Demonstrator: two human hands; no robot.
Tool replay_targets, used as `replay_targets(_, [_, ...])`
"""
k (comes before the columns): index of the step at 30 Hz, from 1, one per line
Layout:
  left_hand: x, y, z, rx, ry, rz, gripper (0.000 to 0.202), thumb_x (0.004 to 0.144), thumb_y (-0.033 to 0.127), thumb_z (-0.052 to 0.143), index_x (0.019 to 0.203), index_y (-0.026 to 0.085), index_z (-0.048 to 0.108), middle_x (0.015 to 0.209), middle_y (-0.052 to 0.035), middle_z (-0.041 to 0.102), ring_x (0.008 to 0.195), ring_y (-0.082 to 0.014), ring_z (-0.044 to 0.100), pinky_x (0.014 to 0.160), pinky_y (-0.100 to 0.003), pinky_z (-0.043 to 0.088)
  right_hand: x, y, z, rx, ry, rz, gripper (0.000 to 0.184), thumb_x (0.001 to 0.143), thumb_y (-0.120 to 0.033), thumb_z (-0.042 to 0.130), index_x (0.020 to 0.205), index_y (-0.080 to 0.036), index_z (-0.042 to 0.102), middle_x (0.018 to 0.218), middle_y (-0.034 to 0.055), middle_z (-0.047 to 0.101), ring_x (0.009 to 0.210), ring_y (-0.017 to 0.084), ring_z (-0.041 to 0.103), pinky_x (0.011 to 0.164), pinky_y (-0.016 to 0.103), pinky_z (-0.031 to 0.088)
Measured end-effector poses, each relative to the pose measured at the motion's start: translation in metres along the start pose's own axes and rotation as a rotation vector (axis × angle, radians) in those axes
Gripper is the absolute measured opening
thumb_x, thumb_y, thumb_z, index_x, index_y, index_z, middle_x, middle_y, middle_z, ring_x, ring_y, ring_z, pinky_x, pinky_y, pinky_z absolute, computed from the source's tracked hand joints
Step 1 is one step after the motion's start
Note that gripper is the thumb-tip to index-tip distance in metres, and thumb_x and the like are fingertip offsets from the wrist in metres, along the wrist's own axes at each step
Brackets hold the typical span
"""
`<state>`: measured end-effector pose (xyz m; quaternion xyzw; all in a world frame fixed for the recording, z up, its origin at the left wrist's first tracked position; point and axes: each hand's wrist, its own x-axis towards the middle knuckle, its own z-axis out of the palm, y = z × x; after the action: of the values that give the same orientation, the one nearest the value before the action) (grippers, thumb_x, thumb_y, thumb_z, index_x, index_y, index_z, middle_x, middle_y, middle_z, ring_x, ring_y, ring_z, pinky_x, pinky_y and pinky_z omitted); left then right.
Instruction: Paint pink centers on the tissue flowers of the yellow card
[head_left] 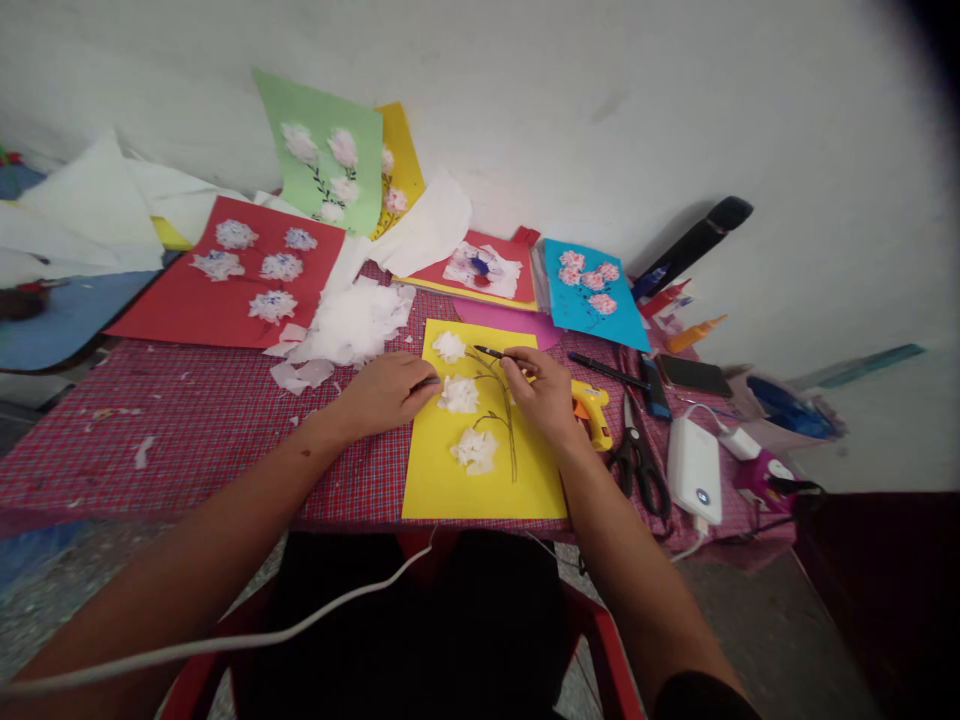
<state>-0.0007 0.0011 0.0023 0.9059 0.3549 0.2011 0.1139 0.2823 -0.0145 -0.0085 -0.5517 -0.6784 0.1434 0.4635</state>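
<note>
A yellow sheet lies in front of me, bearing white crumpled-paper flowers and dark drawn stems. My right hand pinches a black pen over the upper part of the sheet. The pen's tip points left, close beside the top flower; whether it touches the paper I cannot tell. At the sheet's left edge rests my left hand, its thumb and fingers closed on a small dark cap-like piece, mostly hidden by the fingers.
To the right are a yellow glue gun, black scissors, a marker, a white power bank and a phone. White tissue is heaped behind my left hand. Flower cards, red, green and blue, stand behind.
</note>
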Motion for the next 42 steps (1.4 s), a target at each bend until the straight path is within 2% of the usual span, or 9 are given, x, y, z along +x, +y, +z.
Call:
replay_targets(11, [0.0004,0.001,-0.0005,-0.014,0.001,-0.006,0.033,0.107,0.038,0.046,0.101,0.017,0.07,0.095,-0.0102,0.074,0.093,-0.0259,0.067,0.085,-0.041,0.048,-0.0002,0.0028,0.0006,-0.012,-0.057,-0.013,0.023,0.096,-0.044,0.068,0.108,-0.029,0.08,0.106,0.0066,0.081,0.095,0.027,0.076,0.09,0.045,0.063])
replay_targets(26, [0.0002,0.0013,-0.0002,-0.01,0.01,-0.008,0.032,0.107,0.037,0.047,0.101,0.017,0.07,0.096,-0.0101,0.075,0.094,-0.0256,0.067,0.086,-0.04,0.049,0.0003,-0.0011,-0.0002,-0.036,-0.058,-0.034,0.023,0.097,-0.043,0.068,0.107,-0.027,0.081,0.106,0.0066,0.082,0.096,0.027,0.076,0.089,0.044,0.062])
replay_targets(42, [0.0005,0.0016,-0.0005,-0.013,0.006,-0.005,0.032,0.107,0.036,0.046,0.101,0.017,0.071,0.095,-0.0101,0.074,0.094,-0.026,0.067,0.086,-0.041,0.048,-0.0006,0.0052,0.0008,-0.014,-0.052,-0.038,0.022,0.096,-0.043,0.069,0.109,-0.028,0.08,0.107,0.0062,0.081,0.096,0.027,0.077,0.089,0.045,0.062])
